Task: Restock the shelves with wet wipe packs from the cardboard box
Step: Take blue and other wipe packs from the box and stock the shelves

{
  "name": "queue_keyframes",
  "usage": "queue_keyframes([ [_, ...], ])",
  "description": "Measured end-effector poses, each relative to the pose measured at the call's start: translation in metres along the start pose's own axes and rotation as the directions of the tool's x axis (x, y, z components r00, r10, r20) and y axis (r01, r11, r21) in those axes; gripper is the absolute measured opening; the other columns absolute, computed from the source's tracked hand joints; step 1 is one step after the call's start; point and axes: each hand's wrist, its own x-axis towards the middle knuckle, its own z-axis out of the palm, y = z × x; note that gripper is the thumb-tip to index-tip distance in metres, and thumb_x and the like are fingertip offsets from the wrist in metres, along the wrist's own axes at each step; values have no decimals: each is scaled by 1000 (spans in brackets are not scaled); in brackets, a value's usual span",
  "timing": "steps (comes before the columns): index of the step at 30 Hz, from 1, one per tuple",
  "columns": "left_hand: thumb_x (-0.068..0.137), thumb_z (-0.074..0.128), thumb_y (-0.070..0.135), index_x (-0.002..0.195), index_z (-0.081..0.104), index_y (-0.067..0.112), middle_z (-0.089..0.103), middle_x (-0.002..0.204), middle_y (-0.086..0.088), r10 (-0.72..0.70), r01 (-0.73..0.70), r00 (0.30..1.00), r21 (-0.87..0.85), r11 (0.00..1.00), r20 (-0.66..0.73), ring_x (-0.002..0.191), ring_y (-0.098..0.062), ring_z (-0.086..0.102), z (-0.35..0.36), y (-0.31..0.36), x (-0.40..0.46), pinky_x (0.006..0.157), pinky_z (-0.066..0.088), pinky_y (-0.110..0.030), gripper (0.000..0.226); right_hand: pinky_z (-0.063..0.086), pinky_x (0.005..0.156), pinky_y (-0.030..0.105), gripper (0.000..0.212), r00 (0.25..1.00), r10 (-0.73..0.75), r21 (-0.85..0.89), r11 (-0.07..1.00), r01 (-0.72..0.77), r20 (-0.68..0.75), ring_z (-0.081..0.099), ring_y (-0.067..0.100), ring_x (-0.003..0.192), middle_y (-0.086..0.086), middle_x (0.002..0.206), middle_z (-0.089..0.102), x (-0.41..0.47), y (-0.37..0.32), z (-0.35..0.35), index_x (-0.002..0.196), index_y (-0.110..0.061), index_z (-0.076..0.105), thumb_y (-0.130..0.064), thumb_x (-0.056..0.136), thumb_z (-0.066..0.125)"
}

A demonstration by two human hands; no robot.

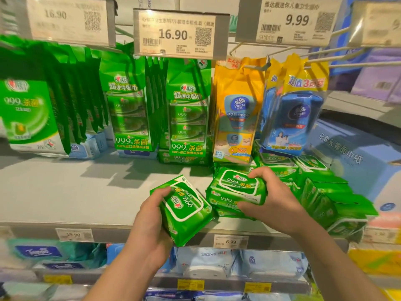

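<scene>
- While the left hand (149, 222) closes its grip around a single green wet wipe pack (184, 208), that pack tilts over the front edge of the shelf (71, 192), its label turned upside down to the camera.
- The thumb lies on the pack's upper left edge; the fingers curl beneath it, mostly hidden.
- At 3 o'clock from this pack, just beside it, the right hand (273, 203) grips a stack of green packs (237, 191), fingers over the top at the far side and thumb pressed against the near face.
- The stack rests on the shelf; how many packs it holds I cannot tell exactly, at least two.
- At 3 o'clock from the stack, more green packs (325, 192) lie crowded together on the shelf, some flat, some on edge.
- At 12 o'clock, hanging green multipacks (186, 114) and a yellow Vinda bag (236, 118) dangle from pegs under price tags (173, 33).
- At 10 o'clock, larger green bags (32, 114) hang in a row.
- At 6 o'clock, the lower shelf (217, 281) carries pale blue wipe packs (206, 261).
</scene>
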Motion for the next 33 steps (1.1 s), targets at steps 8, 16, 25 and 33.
queue_keyframes([
  [8, 97, 59, 29, 116, 71, 18, 79, 102, -13, 6, -6, 1000, 26, 1000, 10, 79, -31, 78, -1, 2, 2, 81, 60, -48, 25, 23, 91, -6, 45, 989, -144, 44, 988, 146, -39, 32, -21, 128, -28, 142, 37, 13, 28, 6, 116, -54, 64, -32, 82, 85],
  [16, 97, 60, 32, 112, 73, 17, 79, 100, -14, -24, 23, 999, 25, 999, 47, 79, -33, 78, 16, -2, 4, 81, 59, -49, 25, 20, 113, 29, 45, 995, -48, -29, 999, 46, -86, 23, 7, 139, -17, 139, 32, 16, 28, 14, 127, -60, 51, -36, 94, 69],
  [25, 95, 63, 33, 134, 60, 19, 77, 114, -13, -28, 16, 979, 64, 998, 201, 102, -36, 75, 35, -21, 7, 94, 56, -60, 42, 48, 80, 26, 33, 913, -45, 247, 956, 157, -405, 61, 11, 100, -18, 103, 65, -35, 13, 28, 116, -37, 65, -59, 93, 59],
  [33, 98, 60, 19, 125, 64, 22, 77, 113, -13, -73, -47, 917, 288, 956, 392, 103, -36, 74, 62, -50, -1, 99, 53, -60, 28, 57, 68, 51, 81, 964, 248, 695, 678, -240, 90, 66, 46, 81, 3, 111, 73, -73, 5, 13, 128, -41, 59, -84, 61, 72],
])
